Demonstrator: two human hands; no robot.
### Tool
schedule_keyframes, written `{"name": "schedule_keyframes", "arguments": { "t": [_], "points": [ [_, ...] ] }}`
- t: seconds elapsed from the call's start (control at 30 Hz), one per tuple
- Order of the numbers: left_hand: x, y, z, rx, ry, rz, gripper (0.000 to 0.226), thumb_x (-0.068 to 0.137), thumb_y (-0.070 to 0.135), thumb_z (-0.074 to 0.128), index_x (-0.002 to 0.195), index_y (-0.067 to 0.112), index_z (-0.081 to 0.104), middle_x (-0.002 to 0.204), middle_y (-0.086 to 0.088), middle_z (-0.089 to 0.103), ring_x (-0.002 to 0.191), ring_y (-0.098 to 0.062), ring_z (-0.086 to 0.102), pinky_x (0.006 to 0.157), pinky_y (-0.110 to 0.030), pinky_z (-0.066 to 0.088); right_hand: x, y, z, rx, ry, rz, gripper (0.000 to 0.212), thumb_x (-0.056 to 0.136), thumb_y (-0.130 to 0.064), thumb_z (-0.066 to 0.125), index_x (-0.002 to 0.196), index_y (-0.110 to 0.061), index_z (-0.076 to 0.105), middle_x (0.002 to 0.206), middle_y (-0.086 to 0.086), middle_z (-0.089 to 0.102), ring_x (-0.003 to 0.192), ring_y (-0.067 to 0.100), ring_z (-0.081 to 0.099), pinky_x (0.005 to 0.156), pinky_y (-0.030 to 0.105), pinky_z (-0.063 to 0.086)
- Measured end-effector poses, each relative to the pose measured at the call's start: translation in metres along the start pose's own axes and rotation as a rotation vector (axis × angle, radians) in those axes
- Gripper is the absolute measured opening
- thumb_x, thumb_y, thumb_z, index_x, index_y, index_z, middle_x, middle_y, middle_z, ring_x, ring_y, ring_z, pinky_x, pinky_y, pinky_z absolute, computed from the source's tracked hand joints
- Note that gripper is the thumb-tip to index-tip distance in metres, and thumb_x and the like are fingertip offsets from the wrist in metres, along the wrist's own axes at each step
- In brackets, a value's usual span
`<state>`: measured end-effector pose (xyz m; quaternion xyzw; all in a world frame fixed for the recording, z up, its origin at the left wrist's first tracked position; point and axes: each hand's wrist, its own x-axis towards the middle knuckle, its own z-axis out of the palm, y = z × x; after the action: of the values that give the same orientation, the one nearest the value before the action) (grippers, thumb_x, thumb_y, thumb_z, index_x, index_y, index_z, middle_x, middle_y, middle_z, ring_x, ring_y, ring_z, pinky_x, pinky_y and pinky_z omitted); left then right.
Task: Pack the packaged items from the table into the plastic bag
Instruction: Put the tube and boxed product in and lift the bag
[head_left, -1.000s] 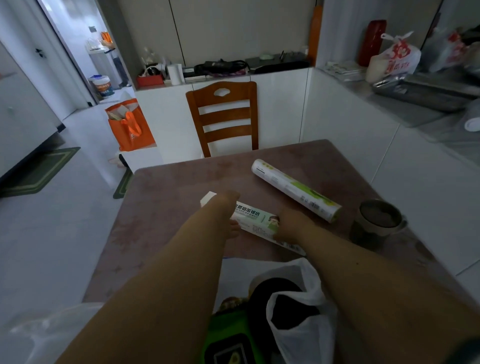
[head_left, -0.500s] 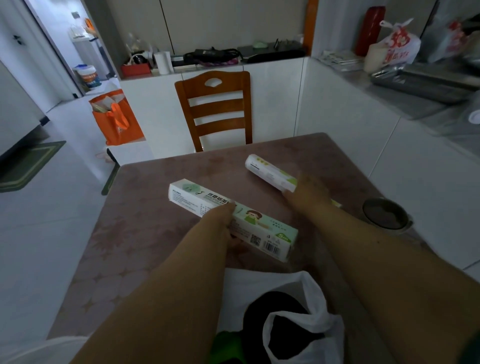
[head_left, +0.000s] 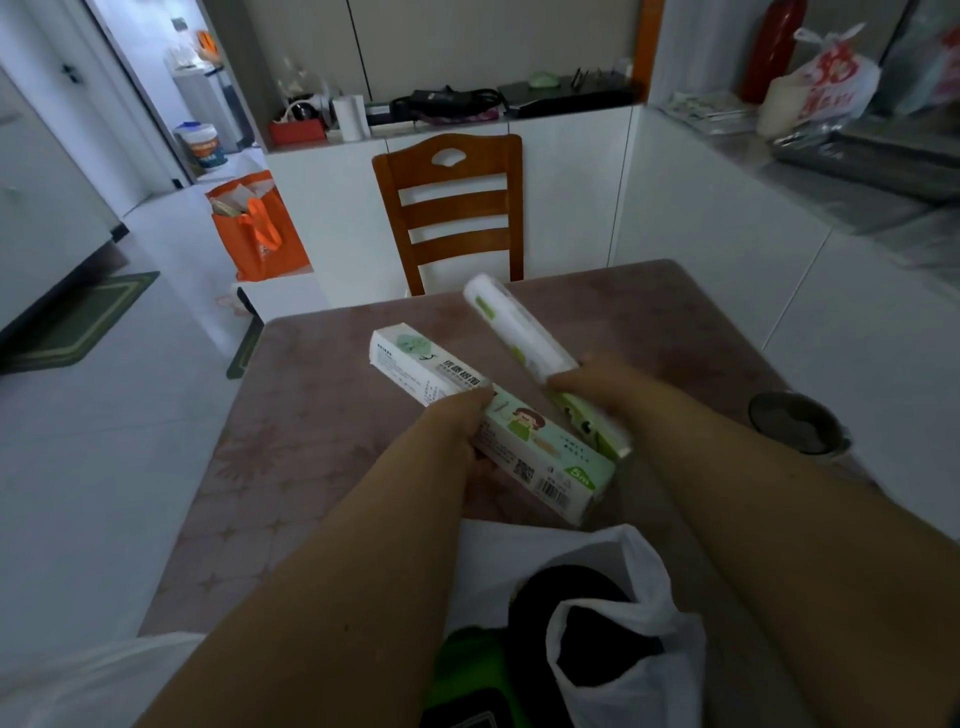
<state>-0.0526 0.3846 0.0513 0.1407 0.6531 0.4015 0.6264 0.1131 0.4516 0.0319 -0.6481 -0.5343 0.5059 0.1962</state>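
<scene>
My left hand (head_left: 457, 423) grips a long white and green box (head_left: 540, 447) around its middle and holds it above the table (head_left: 322, 415). My right hand (head_left: 592, 379) grips a white roll with green print (head_left: 519, 338), lifted and tilted, its far end pointing away from me. The near ends of box and roll lie close together, just above the white plastic bag (head_left: 623, 597). The bag sits open at the table's near edge, with a dark item and a green package (head_left: 467, 660) inside.
A dark cup (head_left: 795, 428) stands on the table at the right. A wooden chair (head_left: 452, 208) is pushed in at the far side. White cabinets run along the back and right. An orange bag (head_left: 254, 228) stands on the floor at the left.
My right hand closed on the roll and lifted it off the table toward me. My left hand raised the box and brought it nearer to the bag.
</scene>
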Motion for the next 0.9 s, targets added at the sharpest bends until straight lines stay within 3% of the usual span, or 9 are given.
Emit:
{"name": "schedule_keyframes", "arguments": {
  "t": [0.1,0.23,0.37,0.53,0.6,0.67,0.7,0.83,0.9],
  "points": [
    [-0.024,0.012,0.002,-0.139,-0.121,0.089,0.036,0.090,0.040,0.060,0.110,0.009,0.060,0.084,-0.013,0.072,0.069,-0.027,0.070,0.046,-0.037,0.057,-0.033,-0.036,-0.019,0.268,-0.147,-0.009,0.052,0.078,-0.042,0.072,0.113,-0.005,0.062,0.088,0.017,0.073,0.074,0.031,0.071,0.063,0.039,0.059],
    [-0.069,0.025,0.002,-0.298,-0.311,0.197,0.042,0.092,0.046,0.051,0.112,0.011,0.062,0.087,-0.015,0.074,0.072,-0.030,0.072,0.057,-0.043,0.059,-0.083,-0.061,-0.025,0.525,-0.276,-0.078,0.043,0.091,-0.049,0.053,0.094,-0.007,0.065,0.069,0.012,0.075,0.060,0.024,0.073,0.051,0.032,0.058],
    [-0.120,0.022,-0.008,-0.261,-0.322,0.266,0.038,0.096,0.044,0.047,0.084,0.011,0.063,0.061,-0.011,0.072,0.050,-0.024,0.069,0.043,-0.035,0.057,-0.132,-0.064,-0.014,0.673,-0.387,-0.098,0.049,0.084,-0.035,0.060,0.121,-0.003,0.059,0.109,0.020,0.070,0.087,0.033,0.070,0.073,0.040,0.057],
    [-0.171,-0.003,-0.028,-0.104,-0.248,0.272,0.048,0.095,0.052,0.042,0.074,0.015,0.064,0.056,-0.007,0.071,0.044,-0.020,0.066,0.043,-0.029,0.055,-0.196,-0.057,0.009,0.831,-0.556,-0.204,0.047,0.071,-0.042,0.066,0.102,-0.007,0.071,0.088,0.015,0.074,0.074,0.028,0.072,0.067,0.037,0.059],
    [-0.183,-0.017,-0.038,-0.021,-0.183,0.310,0.052,0.095,0.055,0.038,0.077,0.015,0.066,0.064,-0.009,0.073,0.055,-0.024,0.068,0.056,-0.034,0.059,-0.218,-0.054,0.021,0.944,-0.646,-0.234,0.051,0.076,-0.046,0.063,0.106,-0.005,0.073,0.094,0.016,0.073,0.081,0.028,0.072,0.073,0.038,0.059],
    [-0.197,-0.029,-0.047,0.032,-0.135,0.352,0.054,0.096,0.054,0.035,0.094,0.011,0.068,0.092,-0.018,0.074,0.081,-0.031,0.068,0.083,-0.044,0.056,-0.237,-0.050,0.032,1.007,-0.711,-0.237,0.060,0.081,-0.048,0.058,0.121,-0.004,0.062,0.100,0.015,0.069,0.085,0.027,0.069,0.079,0.038,0.058],
    [-0.203,-0.035,-0.051,0.070,-0.104,0.374,0.054,0.097,0.052,0.035,0.101,0.008,0.067,0.101,-0.021,0.073,0.085,-0.030,0.068,0.086,-0.040,0.055,-0.245,-0.048,0.037,0.995,-0.706,-0.241,0.059,0.084,-0.047,0.056,0.124,-0.003,0.059,0.098,0.015,0.070,0.083,0.026,0.070,0.077,0.036,0.059],
    [-0.229,-0.048,-0.070,0.240,-0.007,0.426,0.052,0.099,0.048,0.034,0.074,0.013,0.064,0.046,0.003,0.068,0.038,-0.007,0.063,0.034,-0.014,0.045,-0.266,-0.038,0.050,0.937,-0.605,-0.274,0.042,0.075,-0.037,0.055,0.100,-0.005,0.063,0.073,0.013,0.073,0.061,0.024,0.070,0.057,0.031,0.058],
    [-0.240,-0.047,-0.078,0.429,0.066,0.484,0.050,0.099,0.047,0.034,0.078,0.014,0.066,0.057,0.002,0.071,0.049,-0.010,0.067,0.050,-0.014,0.051,-0.270,-0.037,0.052,0.933,-0.562,-0.257,0.048,0.068,-0.037,0.058,0.105,-0.007,0.063,0.081,0.015,0.073,0.070,0.028,0.070,0.067,0.036,0.058]
  ]
}}
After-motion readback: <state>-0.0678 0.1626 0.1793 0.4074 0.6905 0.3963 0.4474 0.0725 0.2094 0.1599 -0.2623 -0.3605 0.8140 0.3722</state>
